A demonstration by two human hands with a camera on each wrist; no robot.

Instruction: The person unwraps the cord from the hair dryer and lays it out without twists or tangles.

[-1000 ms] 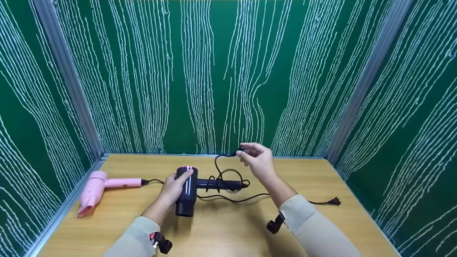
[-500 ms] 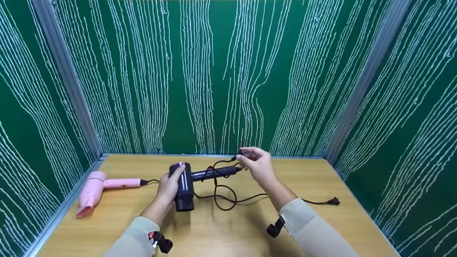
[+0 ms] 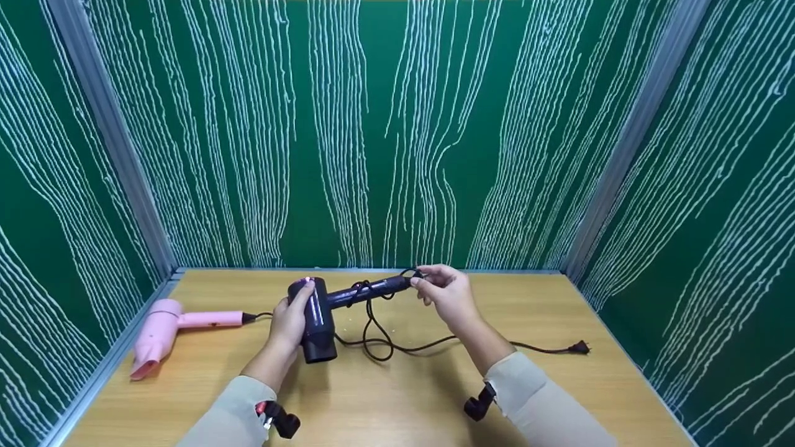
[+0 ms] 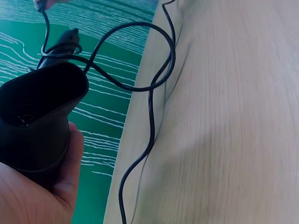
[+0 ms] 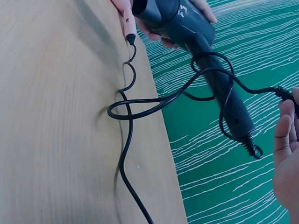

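Observation:
In the head view my left hand (image 3: 289, 326) grips the barrel of a black hair dryer (image 3: 318, 326), held up over the table with its nozzle pointing toward me. The dryer's handle (image 5: 226, 105) has its black cord (image 5: 229, 74) wound loosely round it, and one loop hangs below. My right hand (image 3: 452, 298) pinches the plug (image 5: 284, 94) at that cord's end, close to the handle's tip. Fingers hide most of the plug. The left wrist view looks into the open nozzle (image 4: 42, 93), with the left palm around the barrel.
A pink hair dryer (image 3: 155, 338) lies on the wooden table (image 3: 397, 410) at the left. Its black cord (image 3: 428, 349) runs behind the held dryer to a plug (image 3: 579, 347) at the right. Green walls (image 3: 248, 155) with white streaks enclose the table's back and sides.
The black hair dryer has moved up and slightly left, its handle end tilting upward. My right hand has come down slightly with the plug, nearer the handle's tip. The cord's loop now hangs lower.

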